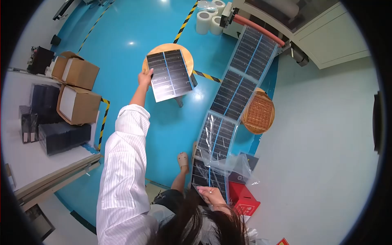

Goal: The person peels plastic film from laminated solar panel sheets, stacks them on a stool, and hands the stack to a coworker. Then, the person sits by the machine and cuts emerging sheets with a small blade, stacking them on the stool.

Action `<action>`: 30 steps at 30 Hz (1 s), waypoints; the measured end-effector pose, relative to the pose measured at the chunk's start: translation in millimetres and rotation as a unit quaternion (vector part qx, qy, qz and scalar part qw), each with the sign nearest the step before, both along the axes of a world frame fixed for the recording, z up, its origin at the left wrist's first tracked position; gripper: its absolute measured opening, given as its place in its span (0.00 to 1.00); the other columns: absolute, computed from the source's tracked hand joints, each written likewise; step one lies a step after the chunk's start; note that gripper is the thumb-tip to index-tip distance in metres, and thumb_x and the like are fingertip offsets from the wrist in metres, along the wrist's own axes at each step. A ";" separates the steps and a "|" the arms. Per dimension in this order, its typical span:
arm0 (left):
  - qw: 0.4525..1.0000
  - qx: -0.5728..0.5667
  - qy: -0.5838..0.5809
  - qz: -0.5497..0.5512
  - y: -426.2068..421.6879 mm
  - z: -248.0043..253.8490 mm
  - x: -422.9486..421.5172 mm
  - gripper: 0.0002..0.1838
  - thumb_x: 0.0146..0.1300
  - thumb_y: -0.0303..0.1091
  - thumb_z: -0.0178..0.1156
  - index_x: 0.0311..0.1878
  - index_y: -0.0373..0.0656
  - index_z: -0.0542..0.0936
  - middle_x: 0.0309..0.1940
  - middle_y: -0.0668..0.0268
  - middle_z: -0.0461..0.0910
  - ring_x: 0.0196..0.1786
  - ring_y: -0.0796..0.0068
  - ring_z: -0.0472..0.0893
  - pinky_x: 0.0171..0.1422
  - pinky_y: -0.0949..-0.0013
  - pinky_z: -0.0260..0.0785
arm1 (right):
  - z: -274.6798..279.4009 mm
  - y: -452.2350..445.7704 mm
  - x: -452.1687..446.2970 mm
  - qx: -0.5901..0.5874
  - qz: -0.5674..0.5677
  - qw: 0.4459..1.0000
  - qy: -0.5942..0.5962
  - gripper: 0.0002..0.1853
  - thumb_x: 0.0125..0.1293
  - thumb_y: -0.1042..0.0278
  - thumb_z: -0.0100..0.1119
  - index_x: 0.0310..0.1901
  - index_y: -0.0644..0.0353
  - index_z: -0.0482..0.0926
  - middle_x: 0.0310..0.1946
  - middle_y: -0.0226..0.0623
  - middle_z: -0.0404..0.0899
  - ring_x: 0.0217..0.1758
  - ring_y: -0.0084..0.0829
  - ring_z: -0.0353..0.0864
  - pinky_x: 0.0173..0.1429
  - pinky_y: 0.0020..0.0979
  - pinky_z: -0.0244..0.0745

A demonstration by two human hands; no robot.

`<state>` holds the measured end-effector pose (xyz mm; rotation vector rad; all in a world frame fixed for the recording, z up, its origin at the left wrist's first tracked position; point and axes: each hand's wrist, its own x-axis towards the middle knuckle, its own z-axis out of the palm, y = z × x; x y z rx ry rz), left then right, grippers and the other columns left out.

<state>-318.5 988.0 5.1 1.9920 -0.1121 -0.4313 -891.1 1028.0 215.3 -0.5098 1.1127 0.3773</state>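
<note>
My left hand is stretched forward, its fingers closed on the left edge of a dark solar panel with a pale lower edge. That panel is over a round wooden stool. Near my body, my right hand pinches the edge of a long strip of joined dark panels with blue centre lines. The strip runs up to a red roller on a machine. Clear plastic film lies loosely across its lower part.
Cardboard boxes and stacks of dark panels stand on a white table at left. A woven-top stool is beside the strip. White rolls stand by the machine; a red box is at lower right.
</note>
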 end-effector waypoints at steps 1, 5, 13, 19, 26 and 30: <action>0.990 0.101 -0.062 0.071 7.1 -15.8 2.0 0.28 0.53 0.44 0.64 0.49 0.31 0.73 0.46 0.54 0.78 0.46 0.64 0.78 0.49 0.66 0.68 | -1.9 0.9 -4.8 0.031 -0.029 0.999 0.003 0.17 0.61 0.67 0.58 0.50 0.65 0.74 0.12 0.18 0.60 0.12 0.13 0.51 0.16 0.19 0.44; 0.959 0.150 -0.012 -0.239 65.1 41.1 -120.3 0.30 0.52 0.45 0.64 0.53 0.33 0.71 0.40 0.54 0.78 0.42 0.65 0.78 0.47 0.64 0.70 | 18.0 1.6 9.0 0.032 -0.119 0.992 -0.017 0.15 0.65 0.69 0.49 0.51 0.67 0.71 0.13 0.17 0.53 0.13 0.13 0.49 0.17 0.19 0.45; 0.684 -0.002 0.674 -0.281 173.0 177.8 -372.6 0.23 0.58 0.45 0.61 0.51 0.40 0.70 0.41 0.63 0.78 0.44 0.70 0.78 0.47 0.65 0.73 | 7.9 29.6 32.4 0.079 -0.209 0.973 -0.062 0.13 0.66 0.68 0.48 0.48 0.64 0.72 0.12 0.18 0.54 0.11 0.13 0.50 0.17 0.19 0.46; 0.733 -0.064 0.630 -0.247 219.2 165.5 -401.5 0.18 0.54 0.27 0.63 0.48 0.39 0.73 0.42 0.65 0.78 0.44 0.74 0.78 0.48 0.67 0.72 | -2.0 26.2 -3.4 -0.250 -0.105 0.962 0.032 0.09 0.62 0.66 0.53 0.35 0.61 0.81 0.16 0.25 0.71 0.12 0.14 0.59 0.14 0.20 0.50; 0.746 0.003 0.592 -0.306 248.9 168.3 -415.3 0.23 0.53 0.21 0.62 0.54 0.35 0.70 0.47 0.63 0.77 0.47 0.76 0.75 0.54 0.72 0.67 | -39.6 -101.6 -90.9 -0.608 -0.023 0.793 0.034 0.13 0.63 0.60 0.55 0.35 0.64 0.74 0.47 0.41 0.75 0.50 0.33 0.74 0.53 0.33 0.68; 0.767 -0.063 0.558 -0.311 276.0 157.2 -421.3 0.21 0.54 0.23 0.62 0.52 0.36 0.71 0.45 0.66 0.78 0.45 0.78 0.75 0.51 0.74 0.68 | -24.1 -110.8 -69.3 -0.434 -0.193 0.879 -0.045 0.10 0.63 0.61 0.54 0.36 0.59 0.69 0.47 0.42 0.73 0.57 0.40 0.71 0.57 0.39 0.67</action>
